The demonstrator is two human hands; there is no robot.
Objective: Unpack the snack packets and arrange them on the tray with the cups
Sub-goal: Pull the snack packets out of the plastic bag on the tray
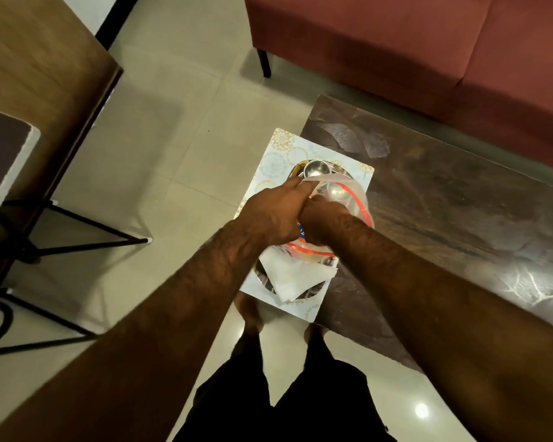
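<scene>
A white patterned tray point(280, 146) lies on the left end of a dark table and overhangs its edge. On it stands a steel cup point(316, 169), with a second cup point(334, 190) seen through clear plastic. My left hand point(276, 212) and my right hand point(324, 223) are pressed together over the tray, both closed on a clear snack packet with red trim point(353, 197). A white folded packet or paper point(296, 275) lies on the near part of the tray below my wrists. What the packet holds is hidden by my hands.
The dark wooden table point(444, 218) stretches to the right. A red sofa point(412, 52) stands behind it. Black metal legs of a stool or table point(77, 224) are on the tiled floor at the left. My feet point(251, 314) are close to the table's near corner.
</scene>
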